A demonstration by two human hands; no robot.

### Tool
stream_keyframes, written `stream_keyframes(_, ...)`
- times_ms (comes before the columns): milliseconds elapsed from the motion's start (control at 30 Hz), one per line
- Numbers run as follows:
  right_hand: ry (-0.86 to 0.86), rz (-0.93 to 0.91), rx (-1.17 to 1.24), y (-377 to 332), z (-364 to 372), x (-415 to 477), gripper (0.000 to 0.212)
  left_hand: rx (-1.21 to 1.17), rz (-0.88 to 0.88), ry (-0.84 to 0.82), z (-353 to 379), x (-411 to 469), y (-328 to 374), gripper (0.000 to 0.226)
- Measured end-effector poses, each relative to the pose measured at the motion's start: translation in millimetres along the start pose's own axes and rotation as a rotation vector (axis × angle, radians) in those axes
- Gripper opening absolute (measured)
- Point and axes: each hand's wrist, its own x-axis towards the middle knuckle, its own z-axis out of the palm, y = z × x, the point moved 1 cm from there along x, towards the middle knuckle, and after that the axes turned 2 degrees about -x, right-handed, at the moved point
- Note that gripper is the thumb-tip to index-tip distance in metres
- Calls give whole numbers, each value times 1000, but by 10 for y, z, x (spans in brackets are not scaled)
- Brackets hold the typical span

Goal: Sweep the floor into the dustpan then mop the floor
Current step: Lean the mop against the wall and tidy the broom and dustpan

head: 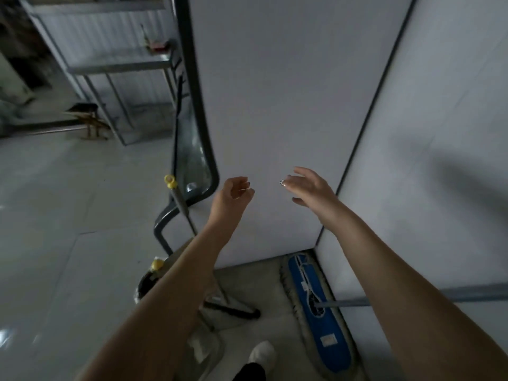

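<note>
Before the white wall [275, 105], both hands are raised empty: left hand [233, 192] loosely curled, right hand [308, 188] spread. Mop [321, 320] is seen flat on the floor [55, 215] at the wall foot, ungripped; a yellow-capped handle [180, 204] is propped nearby. Mopping is judged not begun; sweeping cannot be told

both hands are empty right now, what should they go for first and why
Probably bring the left hand down-left to the yellow-capped handle, likely the broom's. It and the right hand are both raised and hold nothing, sweeping comes first, and the blue mop lies on the floor by the wall for later.
</note>
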Motion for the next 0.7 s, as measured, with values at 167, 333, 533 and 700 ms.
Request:
stream_keyframes(167,-147,-6,-13,73,502,-170,49,-29,-45,155,-580,-369,-123,21)
stream_keyframes(333,-221,-27,-19,68,991,-246,50,-100,-67,258,-1063,-649,-173,18)
stream_keyframes(533,-293,-20,-73,161,1602,-239,50,-66,-96,320,-1604,-758,-389,19)
stream_keyframes(700,-263,1,-103,249,2060,-182,50,-90,-131,284,-2021,-703,-647,19)
